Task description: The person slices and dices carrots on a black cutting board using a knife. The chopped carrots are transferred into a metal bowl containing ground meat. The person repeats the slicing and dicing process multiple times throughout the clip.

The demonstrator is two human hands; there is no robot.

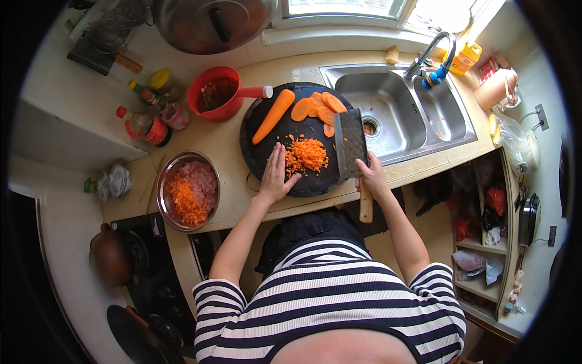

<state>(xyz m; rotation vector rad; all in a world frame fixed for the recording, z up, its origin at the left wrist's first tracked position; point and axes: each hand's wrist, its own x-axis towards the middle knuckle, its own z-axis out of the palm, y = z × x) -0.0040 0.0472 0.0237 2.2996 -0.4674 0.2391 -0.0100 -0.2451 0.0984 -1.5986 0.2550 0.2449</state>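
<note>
A round black cutting board (268, 159) lies on the counter. At its lower left my left hand (275, 177) is flat with the thumb apart, its fingers touching the left side of a heap of chopped carrot (307, 154). My right hand (373, 176) holds a cleaver (351, 143) near the base of its blade, over the board's right edge; the wooden handle points down towards me. Beyond the heap lie a peeled carrot (274, 116) and several carrot slices (302, 109). A steel bowl (159, 192) to the left holds minced meat (200, 175) and chopped carrot (187, 205).
A double sink (377, 98) with a faucet (443, 50) adjoins the board on the right. A red plastic dipper (200, 102) stands behind left, beside bottles (148, 127) and jars. A large lid (216, 27) is at the back wall; a stove (154, 268) is at lower left.
</note>
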